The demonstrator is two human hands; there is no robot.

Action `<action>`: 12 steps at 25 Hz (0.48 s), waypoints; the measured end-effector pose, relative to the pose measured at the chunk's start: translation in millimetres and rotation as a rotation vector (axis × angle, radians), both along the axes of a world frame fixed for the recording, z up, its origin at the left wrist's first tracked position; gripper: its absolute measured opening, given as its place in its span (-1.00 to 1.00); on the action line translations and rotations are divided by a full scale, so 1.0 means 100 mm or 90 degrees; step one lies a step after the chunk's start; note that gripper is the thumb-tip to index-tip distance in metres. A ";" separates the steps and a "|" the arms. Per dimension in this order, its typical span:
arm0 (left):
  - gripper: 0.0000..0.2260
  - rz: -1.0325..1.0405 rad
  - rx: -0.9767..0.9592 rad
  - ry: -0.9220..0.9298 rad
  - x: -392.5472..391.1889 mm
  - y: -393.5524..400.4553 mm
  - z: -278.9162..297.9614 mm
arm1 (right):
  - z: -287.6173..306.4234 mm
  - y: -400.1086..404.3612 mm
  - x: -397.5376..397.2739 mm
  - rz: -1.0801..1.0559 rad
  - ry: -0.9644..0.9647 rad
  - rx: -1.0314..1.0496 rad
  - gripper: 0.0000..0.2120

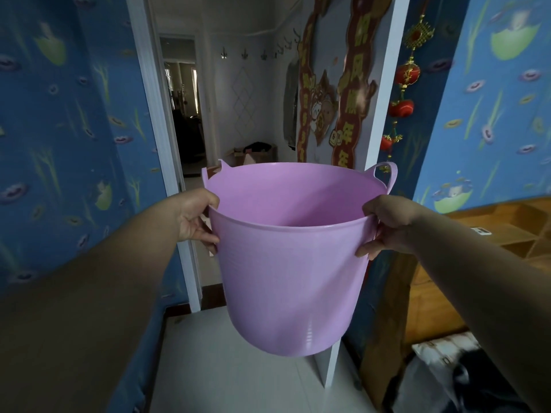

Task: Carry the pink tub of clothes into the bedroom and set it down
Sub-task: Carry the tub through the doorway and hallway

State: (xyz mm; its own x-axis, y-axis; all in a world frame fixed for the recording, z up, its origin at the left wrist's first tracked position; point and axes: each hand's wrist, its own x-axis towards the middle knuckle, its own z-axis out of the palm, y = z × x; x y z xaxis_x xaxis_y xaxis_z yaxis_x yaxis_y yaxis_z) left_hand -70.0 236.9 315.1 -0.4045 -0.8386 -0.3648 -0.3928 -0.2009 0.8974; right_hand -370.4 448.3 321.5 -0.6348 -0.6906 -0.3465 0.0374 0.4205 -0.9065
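Hands grip the pink tub (293,263) at opposite sides of its rim, holding it in the air in front of the person, clear of the pale tiled floor (232,380). The left hand (195,217) has its thumb hooked over the rim and its fingers pressed against the outer wall just below. The right hand (387,225) clamps the far side the same way, fingers curled under the lip. The tub hangs between the two grips, tilted a little so its mouth faces the camera; the part of the inside that shows is bare pink, and the bottom is hidden. One loop handle (387,175) stands free above the right hand. Behind the tub is an open doorway (214,114) between blue patterned walls.
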 end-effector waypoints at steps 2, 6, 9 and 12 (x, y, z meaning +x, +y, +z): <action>-0.44 -0.005 -0.002 0.011 -0.05 0.16 0.02 | 0.01 0.14 -0.06 0.001 0.003 -0.001 -0.42; -0.49 -0.042 0.002 0.005 -0.23 0.48 0.08 | 0.02 0.48 -0.21 -0.013 0.011 0.003 -0.43; -0.50 -0.045 0.000 0.023 -0.41 0.67 0.11 | 0.01 0.71 -0.34 -0.043 0.009 0.000 -0.43; -0.48 -0.056 -0.007 0.056 -0.67 0.84 0.09 | 0.02 0.97 -0.51 -0.064 0.021 0.006 -0.46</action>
